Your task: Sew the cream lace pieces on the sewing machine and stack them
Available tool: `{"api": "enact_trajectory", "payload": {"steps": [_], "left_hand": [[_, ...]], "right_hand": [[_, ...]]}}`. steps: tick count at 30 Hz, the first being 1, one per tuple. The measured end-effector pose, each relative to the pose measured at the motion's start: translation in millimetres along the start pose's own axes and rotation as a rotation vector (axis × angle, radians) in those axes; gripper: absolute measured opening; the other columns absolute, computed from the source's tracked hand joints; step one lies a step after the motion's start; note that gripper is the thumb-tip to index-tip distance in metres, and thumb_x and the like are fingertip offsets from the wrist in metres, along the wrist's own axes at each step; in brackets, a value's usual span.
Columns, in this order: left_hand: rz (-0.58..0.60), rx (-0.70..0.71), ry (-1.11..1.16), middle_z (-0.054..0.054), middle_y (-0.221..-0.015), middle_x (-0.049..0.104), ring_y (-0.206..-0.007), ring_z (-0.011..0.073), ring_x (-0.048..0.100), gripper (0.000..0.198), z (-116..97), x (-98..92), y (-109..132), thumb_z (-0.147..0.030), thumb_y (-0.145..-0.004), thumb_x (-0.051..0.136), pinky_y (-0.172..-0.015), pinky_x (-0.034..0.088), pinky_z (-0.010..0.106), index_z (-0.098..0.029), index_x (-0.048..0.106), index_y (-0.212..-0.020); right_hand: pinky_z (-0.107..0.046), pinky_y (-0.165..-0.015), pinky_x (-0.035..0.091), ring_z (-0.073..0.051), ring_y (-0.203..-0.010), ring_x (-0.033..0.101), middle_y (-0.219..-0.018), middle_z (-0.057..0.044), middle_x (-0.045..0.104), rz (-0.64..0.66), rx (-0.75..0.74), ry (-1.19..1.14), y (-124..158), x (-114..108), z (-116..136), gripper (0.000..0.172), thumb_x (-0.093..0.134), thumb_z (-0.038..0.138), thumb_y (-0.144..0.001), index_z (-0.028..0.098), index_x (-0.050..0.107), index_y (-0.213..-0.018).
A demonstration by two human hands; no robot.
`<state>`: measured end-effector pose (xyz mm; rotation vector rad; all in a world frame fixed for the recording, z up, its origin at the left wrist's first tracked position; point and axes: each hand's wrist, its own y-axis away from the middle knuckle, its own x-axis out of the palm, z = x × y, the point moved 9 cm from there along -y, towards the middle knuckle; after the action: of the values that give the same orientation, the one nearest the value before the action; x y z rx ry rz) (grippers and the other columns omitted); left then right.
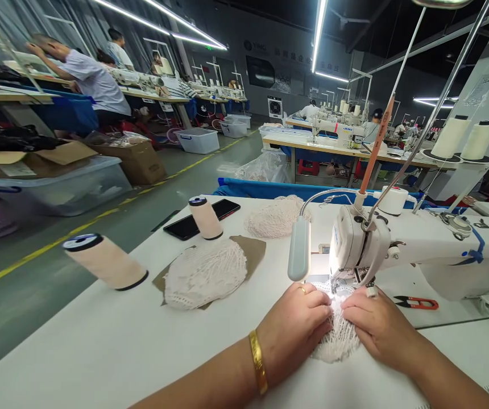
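Observation:
My left hand point(295, 324) and my right hand point(376, 326) rest side by side on a piece of white lace fabric point(338, 338) that lies under the needle of a white sewing machine point(419, 247). The fingers of both hands are curled and pinch the lace just in front of the presser foot. A gold bracelet point(258, 360) circles my left wrist and a ring sits on one left finger. The machine's small lamp point(299, 255) hangs above the left hand.
On the white table point(99, 346) lie a lace pile on brown paper point(205, 272), a second lace pile point(275, 217), two beige thread cones point(104, 261) point(205, 217), a black phone point(202, 218) and red thread snips point(417, 303). Other people work at benches beyond the aisle.

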<state>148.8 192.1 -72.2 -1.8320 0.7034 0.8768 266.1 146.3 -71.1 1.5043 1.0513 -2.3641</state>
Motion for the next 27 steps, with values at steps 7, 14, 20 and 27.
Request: {"api": "enact_trajectory", "payload": {"steps": [7,14,20,27], "left_hand": [[0.037,-0.049,-0.056,0.001,-0.102,0.076,-0.092,0.0239,0.065,0.008,7.6,1.0,-2.7,-0.014,-0.094,0.067,-0.08,0.047,0.039,-0.021,0.071,-0.093],[0.018,-0.066,-0.074,0.002,-0.105,0.075,-0.091,0.0233,0.065,0.009,19.2,-0.9,-6.1,-0.014,-0.093,0.067,-0.08,0.046,0.039,-0.02,0.073,-0.096],[-0.019,0.089,0.056,0.002,-0.092,0.074,-0.084,0.0184,0.063,0.018,-6.4,-6.0,-1.1,-0.012,-0.097,0.06,-0.08,0.045,0.035,-0.022,0.072,-0.089],[-0.006,0.139,0.093,-0.002,-0.089,0.074,-0.078,0.0161,0.064,0.019,-20.5,-7.5,8.1,-0.008,-0.096,0.061,-0.081,0.041,0.035,-0.022,0.068,-0.086]], "right_hand": [[-0.036,-0.085,0.047,-0.023,-0.093,0.06,-0.103,-0.003,0.073,0.036,0.018,0.055,0.9,8.1,-8.4,0.036,0.051,-0.005,-0.083,0.023,0.063,-0.103],[-0.036,-0.076,0.048,-0.025,-0.092,0.06,-0.12,-0.005,0.073,0.002,0.066,0.103,-1.4,4.7,-12.5,0.049,0.048,-0.007,-0.076,0.023,0.065,-0.111],[-0.037,-0.084,0.048,-0.024,-0.103,0.061,-0.116,-0.006,0.074,0.037,-0.052,0.004,0.9,-0.2,7.4,0.039,0.047,0.0,-0.094,0.023,0.064,-0.12],[-0.034,-0.08,0.042,-0.02,-0.094,0.059,-0.105,-0.002,0.072,0.123,-0.081,-0.053,1.7,3.7,16.6,0.021,0.05,0.006,-0.1,0.022,0.063,-0.106]]}}
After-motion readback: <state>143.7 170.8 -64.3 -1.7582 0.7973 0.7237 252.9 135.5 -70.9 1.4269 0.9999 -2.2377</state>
